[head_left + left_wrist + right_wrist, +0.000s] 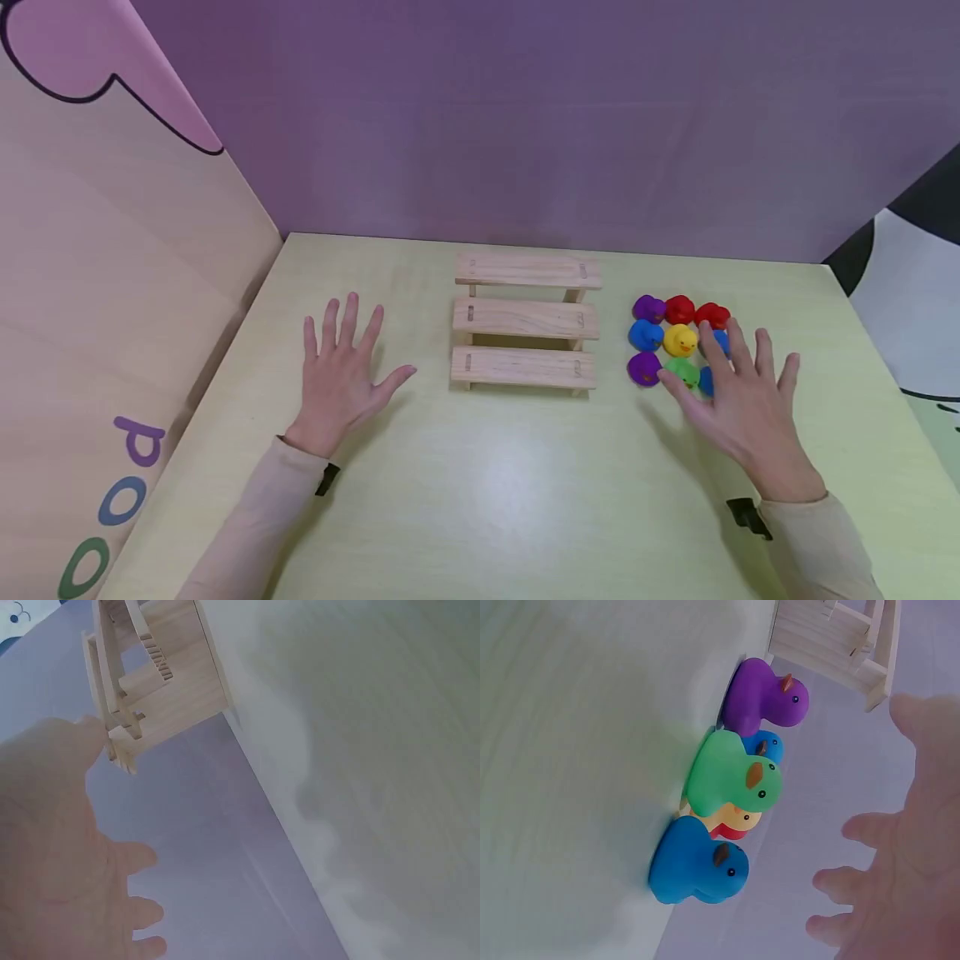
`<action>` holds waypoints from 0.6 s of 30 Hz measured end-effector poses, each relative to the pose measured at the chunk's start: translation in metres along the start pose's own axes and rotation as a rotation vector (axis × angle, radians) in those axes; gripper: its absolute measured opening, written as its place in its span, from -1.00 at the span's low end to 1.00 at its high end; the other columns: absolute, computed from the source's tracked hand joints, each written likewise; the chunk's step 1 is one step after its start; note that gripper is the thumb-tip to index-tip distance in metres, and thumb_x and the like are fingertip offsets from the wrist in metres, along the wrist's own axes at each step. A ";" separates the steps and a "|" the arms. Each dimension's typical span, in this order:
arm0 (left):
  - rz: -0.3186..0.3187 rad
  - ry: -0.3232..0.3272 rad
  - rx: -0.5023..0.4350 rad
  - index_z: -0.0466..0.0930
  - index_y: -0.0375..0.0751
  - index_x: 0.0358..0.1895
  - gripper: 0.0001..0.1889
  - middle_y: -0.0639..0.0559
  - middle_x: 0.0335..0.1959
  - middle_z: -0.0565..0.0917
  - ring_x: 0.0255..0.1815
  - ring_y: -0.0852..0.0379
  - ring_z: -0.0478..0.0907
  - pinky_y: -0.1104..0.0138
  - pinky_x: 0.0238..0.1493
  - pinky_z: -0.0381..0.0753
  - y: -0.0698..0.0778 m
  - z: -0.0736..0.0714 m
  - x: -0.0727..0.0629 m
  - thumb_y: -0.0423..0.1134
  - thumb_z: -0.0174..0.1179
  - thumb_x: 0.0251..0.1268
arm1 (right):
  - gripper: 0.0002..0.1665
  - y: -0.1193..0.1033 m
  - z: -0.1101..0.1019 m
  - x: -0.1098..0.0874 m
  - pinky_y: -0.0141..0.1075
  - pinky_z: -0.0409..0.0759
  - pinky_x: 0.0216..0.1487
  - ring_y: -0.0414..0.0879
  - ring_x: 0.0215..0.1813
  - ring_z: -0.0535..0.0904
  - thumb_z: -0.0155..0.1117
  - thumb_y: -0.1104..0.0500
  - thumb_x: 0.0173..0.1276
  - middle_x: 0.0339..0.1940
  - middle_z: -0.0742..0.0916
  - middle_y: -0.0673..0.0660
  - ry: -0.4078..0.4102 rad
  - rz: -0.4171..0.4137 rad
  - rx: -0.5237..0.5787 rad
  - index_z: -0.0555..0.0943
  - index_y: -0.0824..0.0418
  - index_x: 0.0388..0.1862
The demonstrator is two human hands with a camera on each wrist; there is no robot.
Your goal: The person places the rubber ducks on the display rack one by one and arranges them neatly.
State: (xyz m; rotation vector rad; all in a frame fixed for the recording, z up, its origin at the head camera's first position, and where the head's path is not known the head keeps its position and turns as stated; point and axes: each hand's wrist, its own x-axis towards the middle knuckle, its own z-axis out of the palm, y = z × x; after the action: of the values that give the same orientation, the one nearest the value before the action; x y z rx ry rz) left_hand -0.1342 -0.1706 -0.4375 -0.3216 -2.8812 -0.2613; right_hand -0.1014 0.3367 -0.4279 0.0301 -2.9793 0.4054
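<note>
Fingers spread, my left hand [337, 383] hovers over the table left of a three-step wooden rack [523, 321] and holds nothing. My right hand [746, 408], also spread and holding nothing, is over the near right side of a cluster of rubber ducks. In that cluster are a yellow duck [680, 340], a green duck [731, 776], a purple duck [761, 697], a blue duck [694, 862] and a red duck [679, 309], with others of these colours. The right fingers partly hide the blue ducks on that side in the head view. The rack's slatted side [172, 671] shows in the left wrist view.
The pale wooden table [480, 500] carries the rack at its middle and the ducks to the right. A purple panel [525, 125] stands along the back edge. Printed side panels flank it, the left panel [112, 292] bearing coloured letters.
</note>
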 end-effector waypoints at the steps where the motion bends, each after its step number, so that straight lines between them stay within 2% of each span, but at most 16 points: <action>1: 0.002 -0.001 -0.009 0.21 -0.07 0.71 0.01 -0.30 0.77 0.04 0.77 -0.37 -0.09 -0.35 0.70 -0.18 0.001 0.000 0.000 0.49 0.10 0.35 | 0.09 0.000 0.000 0.001 0.67 -0.46 0.51 0.62 0.70 -0.20 0.00 -0.46 0.54 0.74 0.08 0.50 0.005 -0.002 0.009 0.03 0.10 0.80; 5: 0.015 -0.017 -0.060 0.17 -0.08 0.72 -0.02 -0.28 0.77 0.02 0.77 -0.35 -0.09 -0.33 0.72 -0.17 0.003 0.001 0.005 0.44 0.09 0.42 | 0.02 0.002 -0.001 0.002 0.67 -0.19 0.53 0.61 0.69 -0.05 0.03 -0.32 0.61 0.72 0.13 0.52 0.072 0.000 0.104 0.03 0.20 0.78; 10: 0.032 -0.067 -0.164 0.11 -0.12 0.73 -0.07 -0.27 0.77 0.03 0.77 -0.32 -0.04 -0.30 0.72 -0.06 0.006 0.005 0.013 0.36 0.06 0.52 | -0.12 0.007 -0.002 0.005 0.63 0.22 0.44 0.57 0.58 0.25 0.17 -0.08 0.62 0.67 0.33 0.47 0.198 0.014 0.295 0.18 0.25 0.74; 12: 0.040 -0.084 -0.213 0.10 -0.15 0.73 -0.09 -0.27 0.77 0.05 0.76 -0.32 0.00 -0.27 0.72 0.00 0.007 0.007 0.017 0.32 0.06 0.55 | -0.18 0.008 -0.002 0.007 0.18 0.45 0.57 0.51 0.52 0.35 0.22 -0.04 0.62 0.62 0.43 0.43 0.236 0.035 0.358 0.25 0.21 0.71; 13: 0.045 -0.086 -0.241 0.10 -0.16 0.73 -0.10 -0.27 0.76 0.06 0.75 -0.32 0.02 -0.26 0.71 0.03 0.008 0.008 0.018 0.30 0.07 0.56 | -0.20 0.009 -0.003 0.007 -0.10 0.49 0.56 0.47 0.51 0.39 0.23 -0.03 0.62 0.60 0.46 0.41 0.244 0.052 0.384 0.28 0.18 0.71; 15: 0.047 -0.088 -0.306 0.11 -0.18 0.73 -0.12 -0.26 0.75 0.10 0.74 -0.31 0.07 -0.24 0.70 0.10 0.012 0.010 0.022 0.26 0.10 0.57 | -0.24 0.010 -0.005 0.007 -0.55 0.43 0.31 0.37 0.48 0.44 0.24 -0.03 0.62 0.58 0.52 0.34 0.255 0.105 0.416 0.32 0.10 0.70; 17: 0.046 -0.085 -0.367 0.13 -0.18 0.72 -0.14 -0.23 0.75 0.14 0.73 -0.29 0.12 -0.22 0.68 0.16 0.016 0.012 0.026 0.24 0.12 0.57 | -0.28 0.014 -0.006 0.007 -0.75 0.24 0.03 0.16 0.45 0.49 0.25 -0.05 0.62 0.55 0.57 0.28 0.264 0.159 0.440 0.38 0.04 0.67; 18: 0.048 -0.081 -0.397 0.14 -0.17 0.72 -0.15 -0.21 0.74 0.16 0.72 -0.27 0.14 -0.21 0.67 0.19 0.019 0.013 0.029 0.23 0.13 0.57 | -0.30 0.017 -0.006 0.008 -0.75 0.28 0.03 0.04 0.44 0.50 0.26 -0.05 0.62 0.55 0.58 0.26 0.260 0.187 0.457 0.40 0.02 0.66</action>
State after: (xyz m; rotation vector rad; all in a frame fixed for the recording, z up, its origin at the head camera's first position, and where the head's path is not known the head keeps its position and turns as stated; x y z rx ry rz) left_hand -0.1598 -0.1445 -0.4404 -0.4783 -2.8779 -0.8328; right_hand -0.1092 0.3548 -0.4251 -0.2365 -2.5825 1.0186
